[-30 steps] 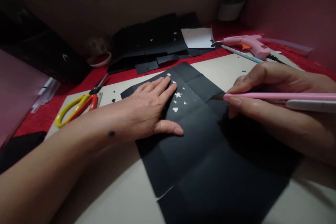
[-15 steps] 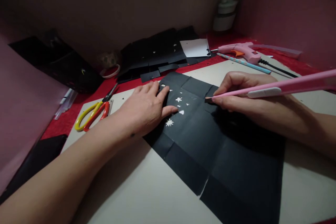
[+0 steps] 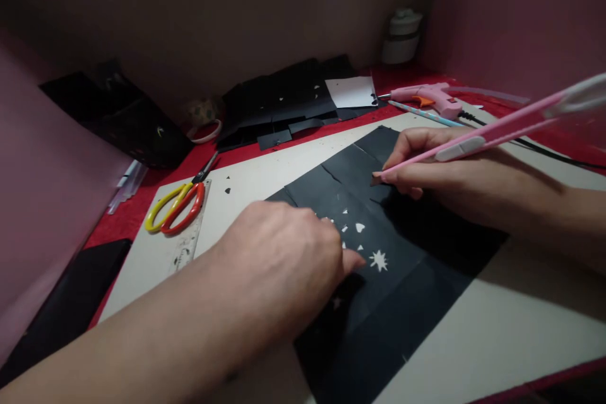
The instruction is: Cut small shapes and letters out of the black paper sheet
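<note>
A sheet of black paper (image 3: 407, 290) with creases and small cut-out shapes, among them a starburst and a heart, lies on a pale board (image 3: 530, 303). My left hand (image 3: 288, 259) rests on the sheet's left part, its fingers bent down and partly hidden, its thumb held apart on the paper. In my right hand (image 3: 426, 170) is a pink utility knife (image 3: 502, 126) with a white slider. Its short blade points left, over the far part of the sheet; whether the tip touches cannot be made out.
Yellow-and-orange scissors (image 3: 182, 205) lie across a clear ruler (image 3: 189, 243) at left. Behind are more black paper pieces (image 3: 284, 101), a white card (image 3: 350, 92), a pink glue gun (image 3: 426, 98) and a blue pencil (image 3: 421, 113). A dark flat object (image 3: 80, 290) lies near left.
The black sheet has turned, its near end swinging left. My left hand has moved nearer and right, its fingers now bent. My right hand still holds the knife in about the same place.
</note>
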`<state>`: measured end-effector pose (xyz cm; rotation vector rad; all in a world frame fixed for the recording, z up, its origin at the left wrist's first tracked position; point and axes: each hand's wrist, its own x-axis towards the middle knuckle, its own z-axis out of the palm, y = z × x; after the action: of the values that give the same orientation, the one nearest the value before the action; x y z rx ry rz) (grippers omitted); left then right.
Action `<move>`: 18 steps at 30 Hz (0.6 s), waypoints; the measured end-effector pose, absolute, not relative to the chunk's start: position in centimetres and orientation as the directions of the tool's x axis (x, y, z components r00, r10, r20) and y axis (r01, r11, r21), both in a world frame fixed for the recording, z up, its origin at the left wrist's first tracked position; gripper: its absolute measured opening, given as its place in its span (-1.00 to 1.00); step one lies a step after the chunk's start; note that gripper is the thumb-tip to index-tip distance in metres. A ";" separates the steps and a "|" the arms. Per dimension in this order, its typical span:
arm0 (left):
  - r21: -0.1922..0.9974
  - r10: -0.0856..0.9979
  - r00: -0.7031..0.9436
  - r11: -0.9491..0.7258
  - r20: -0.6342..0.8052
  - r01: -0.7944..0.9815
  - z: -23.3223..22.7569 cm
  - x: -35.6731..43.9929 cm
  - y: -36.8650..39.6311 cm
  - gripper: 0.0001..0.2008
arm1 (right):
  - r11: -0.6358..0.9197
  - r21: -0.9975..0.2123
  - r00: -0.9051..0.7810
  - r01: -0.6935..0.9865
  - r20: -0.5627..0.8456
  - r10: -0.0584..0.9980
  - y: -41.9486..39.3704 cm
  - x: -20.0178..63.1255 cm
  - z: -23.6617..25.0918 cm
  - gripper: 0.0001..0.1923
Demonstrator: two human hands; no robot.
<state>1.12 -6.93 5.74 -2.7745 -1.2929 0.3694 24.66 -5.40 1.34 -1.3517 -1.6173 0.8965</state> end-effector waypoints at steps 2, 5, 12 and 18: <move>-0.201 0.755 0.624 -0.655 -0.200 0.728 5.9 0.7 -5.3 -0.57 | 0.135 -0.933 -0.070 0.333 0.118 0.991 -5.2 24.7 0.4 -0.82; -0.028 0.612 0.747 -0.778 -0.258 0.628 5.0 -0.3 -2.4 0.10 | 0.140 -0.948 -0.063 0.286 0.128 0.990 -4.5 24.9 -0.5 -0.78; 0.082 0.653 0.686 -0.702 -0.323 0.707 1.8 0.0 -1.2 0.42 | 0.122 -0.944 -0.042 0.306 0.114 0.993 -4.4 23.2 0.5 -0.83; -0.058 0.737 0.644 -0.666 -0.205 0.743 2.0 2.0 -3.8 0.27 | 0.115 -0.926 -0.092 0.360 0.087 0.992 -4.8 21.3 1.3 -0.85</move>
<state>2.02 -3.75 2.00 -2.8766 -1.2951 0.3365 21.29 -4.84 1.35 -1.3604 -1.5836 0.9848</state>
